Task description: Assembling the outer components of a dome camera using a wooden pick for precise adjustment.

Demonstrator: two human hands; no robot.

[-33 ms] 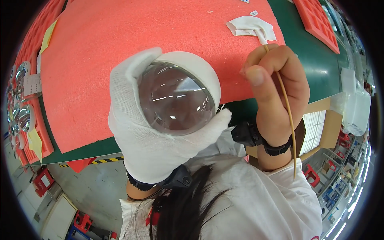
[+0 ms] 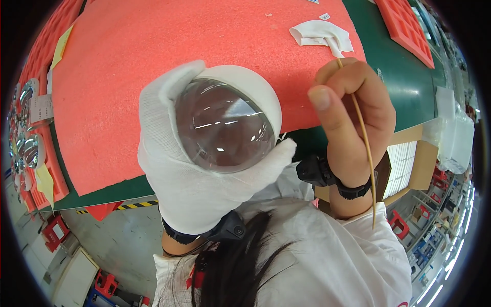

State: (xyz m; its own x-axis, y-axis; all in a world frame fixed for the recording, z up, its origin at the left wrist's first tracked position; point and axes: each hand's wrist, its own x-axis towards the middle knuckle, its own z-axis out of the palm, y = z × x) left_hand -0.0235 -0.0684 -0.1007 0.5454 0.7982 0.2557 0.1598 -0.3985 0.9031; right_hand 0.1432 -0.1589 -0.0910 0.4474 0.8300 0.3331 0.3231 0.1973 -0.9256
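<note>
In my left hand [image 2: 179, 189], which wears a white knit glove, is a large round clear glass lens [image 2: 225, 125]. Gloved fingers curl around its edge, and ceiling lights reflect on its domed face. White fabric borders its upper right side; whether that is glove or cloth I cannot tell. My bare right hand [image 2: 360, 102] pinches a thin wooden stick [image 2: 364, 135] between thumb and fingers. The stick slants down past my wrist. Its far end meets a folded white cloth [image 2: 322, 35] above the hand; how the two join is hidden.
Under my hands lies a pink foam sheet [image 2: 112, 123] on a green table [image 2: 409, 97]. Pink foam trays [image 2: 51, 163] with several shiny lenses stand at the left. Another foam tray [image 2: 406, 30] lies at the far right. An open cardboard box [image 2: 422, 161] stands below the table's right side.
The stick's lower end has swung slightly left, and my right thumb has lifted a little off the fingers. The left hand and the lens are nearly still.
</note>
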